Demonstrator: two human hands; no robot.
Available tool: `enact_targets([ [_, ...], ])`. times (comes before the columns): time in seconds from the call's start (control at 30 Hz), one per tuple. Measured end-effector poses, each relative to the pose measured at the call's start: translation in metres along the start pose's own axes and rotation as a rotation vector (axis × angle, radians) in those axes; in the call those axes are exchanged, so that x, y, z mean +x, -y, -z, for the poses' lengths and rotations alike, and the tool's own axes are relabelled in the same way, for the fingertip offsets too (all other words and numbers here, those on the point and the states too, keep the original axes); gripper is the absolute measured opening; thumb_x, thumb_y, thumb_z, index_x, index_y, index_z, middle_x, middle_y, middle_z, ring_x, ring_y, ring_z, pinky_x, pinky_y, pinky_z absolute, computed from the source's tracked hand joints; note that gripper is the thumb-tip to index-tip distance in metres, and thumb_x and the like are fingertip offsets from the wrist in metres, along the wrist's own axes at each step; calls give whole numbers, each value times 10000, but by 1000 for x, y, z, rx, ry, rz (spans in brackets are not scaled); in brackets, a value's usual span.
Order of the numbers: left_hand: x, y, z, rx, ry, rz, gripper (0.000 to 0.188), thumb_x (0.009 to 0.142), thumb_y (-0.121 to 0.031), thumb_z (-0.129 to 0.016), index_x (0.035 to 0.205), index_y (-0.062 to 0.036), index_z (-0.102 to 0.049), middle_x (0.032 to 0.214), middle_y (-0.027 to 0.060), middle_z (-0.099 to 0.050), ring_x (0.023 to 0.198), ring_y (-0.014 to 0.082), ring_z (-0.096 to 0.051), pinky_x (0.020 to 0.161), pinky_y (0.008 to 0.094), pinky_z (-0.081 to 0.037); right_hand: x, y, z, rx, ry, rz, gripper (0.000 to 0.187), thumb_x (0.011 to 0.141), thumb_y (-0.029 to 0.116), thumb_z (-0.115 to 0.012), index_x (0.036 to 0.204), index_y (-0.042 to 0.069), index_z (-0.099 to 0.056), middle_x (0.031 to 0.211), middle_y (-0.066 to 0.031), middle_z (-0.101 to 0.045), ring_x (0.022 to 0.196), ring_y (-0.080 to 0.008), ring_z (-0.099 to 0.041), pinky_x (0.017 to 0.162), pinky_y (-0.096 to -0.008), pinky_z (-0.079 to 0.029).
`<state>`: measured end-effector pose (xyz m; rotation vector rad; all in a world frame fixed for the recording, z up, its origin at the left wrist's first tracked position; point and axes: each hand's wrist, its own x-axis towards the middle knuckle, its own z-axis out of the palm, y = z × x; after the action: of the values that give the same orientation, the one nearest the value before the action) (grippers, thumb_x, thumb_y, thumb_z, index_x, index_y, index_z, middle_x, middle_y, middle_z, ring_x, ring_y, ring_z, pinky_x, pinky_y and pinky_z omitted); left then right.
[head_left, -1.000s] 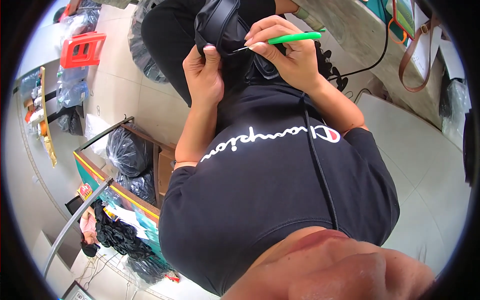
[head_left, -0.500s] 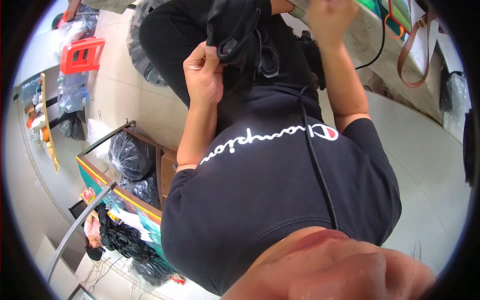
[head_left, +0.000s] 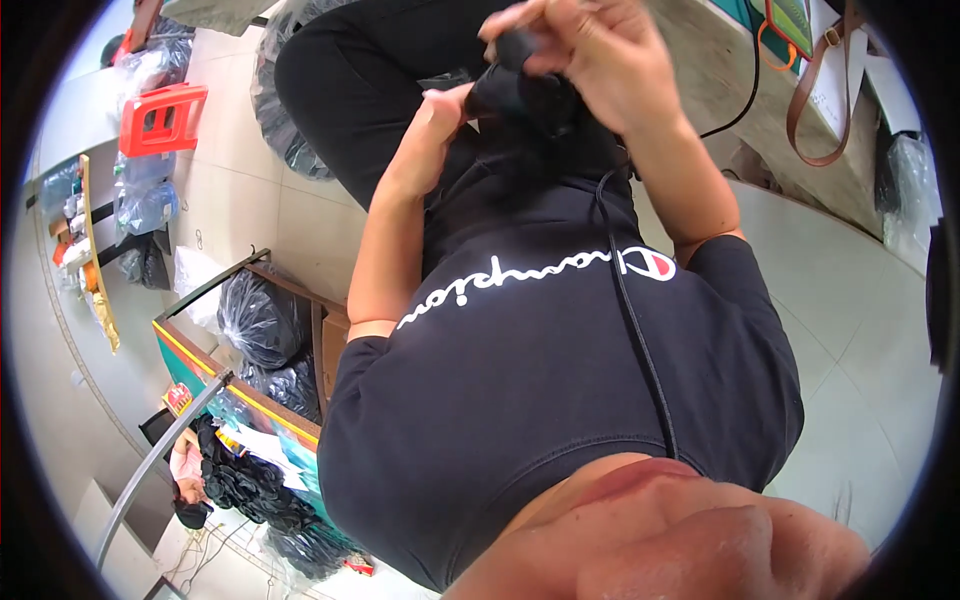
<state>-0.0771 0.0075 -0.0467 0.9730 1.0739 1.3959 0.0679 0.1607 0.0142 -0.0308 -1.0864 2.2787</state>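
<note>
A piece of black fabric [head_left: 530, 98] is bunched over my lap, between my two hands. My left hand [head_left: 432, 138] pinches its near left edge, thumb pointing up. From the right and above, my right hand [head_left: 610, 65] closes on the upper part of the same fabric, its fingers curled and partly smeared by motion. The fabric's shape is blurred, and its dark colour runs into my black trousers [head_left: 345, 75].
At the upper right stands a grey worktable [head_left: 840, 190] with a brown strap [head_left: 832, 120] hanging off it. A red stool [head_left: 165, 120] and black plastic bags [head_left: 262, 315] lie to the left. Another person [head_left: 188, 475] is beside a dark fabric pile [head_left: 255, 480].
My right hand has come down and left from the upper right and taken hold of the fabric. The fabric, hanging with loops showing before, is now bunched between both hands.
</note>
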Motion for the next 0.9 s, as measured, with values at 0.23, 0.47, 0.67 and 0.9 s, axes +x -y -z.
enact_targets([
  [0.23, 6, -4, -2, -318, -121, -29, 431, 970, -261, -527, 1257, 60, -542, 1226, 201, -596, 1183, 312, -548, 1023, 411, -404, -13, 33, 105, 90, -410, 605, 90, 963, 122, -554, 979, 36, -574, 990, -155, -675, 893, -235, -665, 813, -316, -531],
  [0.47, 6, 3, -6, -637, 55, -121, 458, 971, -343, -501, 1214, 38, -579, 1372, 221, -483, 1340, 423, -367, 1100, 588, -255, -60, 31, 110, -497, -533, 401, 206, 976, 138, -536, 957, -42, -634, 1018, -175, -673, 907, -235, -667, 832, -317, -536],
  [0.67, 3, 10, -15, -1009, 36, 1, 438, 1004, -350, -426, 1261, -10, -526, 1311, 156, -540, 1308, 371, -416, 1089, 607, -310, -68, 26, 53, -710, -222, -18, 165, 974, 100, -537, 967, -40, -625, 789, -81, -639, 605, -108, -575, 554, -224, -470],
  [0.9, 1, -4, -38, -869, -126, 53, 419, 1010, -348, -414, 1200, -1, -551, 1263, 128, -573, 1300, 332, -436, 1085, 623, -309, -29, -15, 16, -1499, -90, 717, 296, 700, 71, -801, 966, 45, -672, 916, -94, -641, 768, -248, -635, 673, -309, -515],
])
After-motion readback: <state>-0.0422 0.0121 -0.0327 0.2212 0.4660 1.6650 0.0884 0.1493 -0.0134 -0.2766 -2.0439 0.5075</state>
